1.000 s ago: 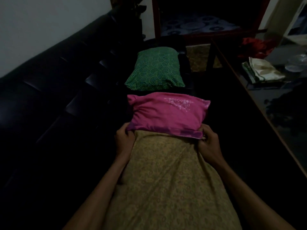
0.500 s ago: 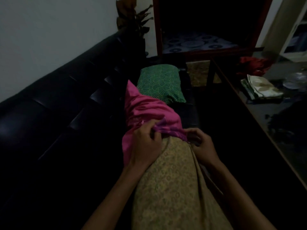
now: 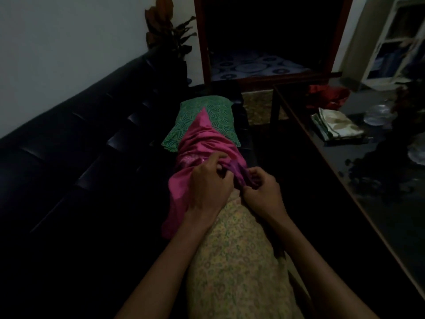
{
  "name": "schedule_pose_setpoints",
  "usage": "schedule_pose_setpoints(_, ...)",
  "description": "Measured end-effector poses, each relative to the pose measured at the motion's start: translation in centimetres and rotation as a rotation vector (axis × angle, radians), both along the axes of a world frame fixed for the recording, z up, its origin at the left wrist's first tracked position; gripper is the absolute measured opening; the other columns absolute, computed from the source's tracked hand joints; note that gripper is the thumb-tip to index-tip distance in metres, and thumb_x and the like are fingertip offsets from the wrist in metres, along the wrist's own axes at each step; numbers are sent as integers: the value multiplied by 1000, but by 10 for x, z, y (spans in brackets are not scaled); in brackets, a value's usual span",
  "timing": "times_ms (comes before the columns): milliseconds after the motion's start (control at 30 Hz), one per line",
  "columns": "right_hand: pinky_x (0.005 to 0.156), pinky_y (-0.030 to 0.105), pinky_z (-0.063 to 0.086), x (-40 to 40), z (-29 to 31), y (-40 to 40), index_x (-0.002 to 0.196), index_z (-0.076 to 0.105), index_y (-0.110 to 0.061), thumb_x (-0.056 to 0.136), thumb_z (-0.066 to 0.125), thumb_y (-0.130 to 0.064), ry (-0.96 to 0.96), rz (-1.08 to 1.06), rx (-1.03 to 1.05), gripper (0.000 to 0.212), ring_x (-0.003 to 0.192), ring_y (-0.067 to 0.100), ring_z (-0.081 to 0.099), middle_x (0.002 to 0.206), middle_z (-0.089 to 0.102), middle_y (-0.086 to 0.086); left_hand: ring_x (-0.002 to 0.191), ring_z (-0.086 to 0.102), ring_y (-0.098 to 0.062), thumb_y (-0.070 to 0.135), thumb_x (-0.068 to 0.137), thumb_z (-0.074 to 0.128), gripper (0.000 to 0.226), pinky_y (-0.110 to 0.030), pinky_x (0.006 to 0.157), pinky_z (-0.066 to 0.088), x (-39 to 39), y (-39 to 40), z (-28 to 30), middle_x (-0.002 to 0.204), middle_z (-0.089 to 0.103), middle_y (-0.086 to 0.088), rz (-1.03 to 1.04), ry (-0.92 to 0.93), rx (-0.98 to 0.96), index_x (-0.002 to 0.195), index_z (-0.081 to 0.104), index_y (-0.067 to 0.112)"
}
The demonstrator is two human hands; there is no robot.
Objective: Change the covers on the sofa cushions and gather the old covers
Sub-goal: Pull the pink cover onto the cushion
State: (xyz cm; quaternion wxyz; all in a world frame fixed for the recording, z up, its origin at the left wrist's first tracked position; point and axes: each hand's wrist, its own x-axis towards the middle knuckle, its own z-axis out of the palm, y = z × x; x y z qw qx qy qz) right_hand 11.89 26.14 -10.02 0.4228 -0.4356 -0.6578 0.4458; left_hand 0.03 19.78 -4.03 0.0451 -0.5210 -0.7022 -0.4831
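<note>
**Both hands bunched in the pink cover at the cushion's far end**

I see 2 bare forearms reaching forward from the bottom of the view and converging over a long cushion [image 3: 236,261] in yellow-green patterned fabric, which lies lengthwise along the seat of a dark sofa [image 3: 76,157]. The left hand [image 3: 208,180] lies knuckles up, wrist bent slightly inward, its fingers curled into the gathered pink cover [image 3: 202,143] at the cushion's far end. The right hand [image 3: 262,192] comes in from the other side, thumb and fingers pinching a darker purple band at the edge of the same cover. The 2 hands sit just beside each other, nearly touching, and both clasp cloth.

The pink cover is bunched and wrinkled over the cushion's far end. One flap hangs down toward the sofa's backrest side, below the left wrist, and a pointed corner stands up beyond the hands. That corner overlaps my view of a green patterned cushion [image 3: 220,111], which lies flat farther along the seat, toward the sofa's far end.

To the right, a dark counter [image 3: 333,171] with a wooden edge runs alongside the sofa. Toward its far end lie a folded pale cloth [image 3: 337,124] and, beyond that, a red cloth [image 3: 326,95]. The room is dim, and I cannot tell how far the cover reaches over the cushion.
</note>
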Motion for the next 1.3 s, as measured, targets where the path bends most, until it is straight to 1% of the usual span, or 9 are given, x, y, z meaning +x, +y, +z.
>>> schedule_pose_setpoints(133, 84, 51, 60, 4, 13, -5, 109, 62, -41, 62, 72, -45, 47, 91, -120, 48, 96, 17, 70, 111, 68, -3, 62, 54, -5, 9, 71, 74, 20, -13, 60, 37, 5, 6, 1, 70, 63, 8, 47, -28, 17, 86, 66, 20)
schedule_pose_setpoints(233, 81, 51, 60, 8, 14, -8, 104, 61, -39, 64, 74, -43, -63, 87, -118, 42, 89, 19, 70, 99, 71, -4, 70, 51, -7, 7, 72, 75, 19, -4, 64, 35, 11, 15, -3, 82, 67, 0, 35, 22, -13, 87, 68, 16)
schedule_pose_setpoints(367, 76, 39, 59, 18, 15, -8, 98, 64, -29, 70, 71, -28, -277, 34, 8, 29, 83, 16, 69, 87, 72, -7, 83, 62, -22, 17, 73, 73, 22, -32, 68, 47, 2, 8, 2, 99, 64, -3, 153, 176, -68, 94, 69, 24)
schedule_pose_setpoints(567, 79, 34, 52, 19, 16, -11, 109, 64, -29, 76, 71, -27, -376, 7, 68, 35, 97, 24, 69, 106, 73, -2, 109, 61, -37, 34, 83, 55, 43, -45, 91, 47, -36, -13, -12, 121, 63, -14, 266, 242, -411, 121, 67, 17)
schedule_pose_setpoints(700, 78, 36, 51, 15, 13, -14, 109, 64, -27, 75, 67, -22, -383, -17, 112, 35, 102, 26, 66, 108, 70, -1, 96, 65, -44, 15, 92, 53, 26, -47, 79, 49, -20, -28, -11, 107, 68, -21, 210, 213, -364, 114, 64, 8)
schedule_pose_setpoints(867, 75, 34, 48, 19, 12, -10, 99, 63, -31, 71, 70, -14, -379, -42, 123, 33, 101, 25, 64, 107, 66, -2, 80, 64, -38, 25, 90, 46, 21, -39, 63, 42, 12, -58, -9, 87, 69, -15, 117, 214, -218, 88, 63, 13)
schedule_pose_setpoints(1000, 75, 37, 50, 28, 10, -8, 89, 61, -25, 74, 67, -14, -383, -55, 151, 20, 93, 30, 64, 97, 66, 1, 92, 57, -25, 34, 91, 57, 9, -31, 70, 32, 10, -56, -22, 95, 62, 0, 86, 130, -285, 88, 53, 26)
schedule_pose_setpoints(1133, 73, 35, 49, 30, 12, -10, 80, 59, -29, 74, 67, -17, -395, -87, 156, 16, 91, 31, 66, 94, 69, 2, 104, 42, -17, 54, 74, 57, 26, -32, 91, 35, -6, -53, -44, 100, 46, 6, 185, -53, -330, 84, 51, 31)
schedule_pose_setpoints(1300, 70, 37, 55, 25, 12, -14, 84, 62, -22, 63, 68, -31, -322, -45, 82, 24, 79, 27, 67, 81, 69, -1, 84, 60, -34, 34, 78, 48, 12, -34, 72, 34, 1, -51, -50, 78, 56, -4, 194, -264, -205, 76, 48, 23)
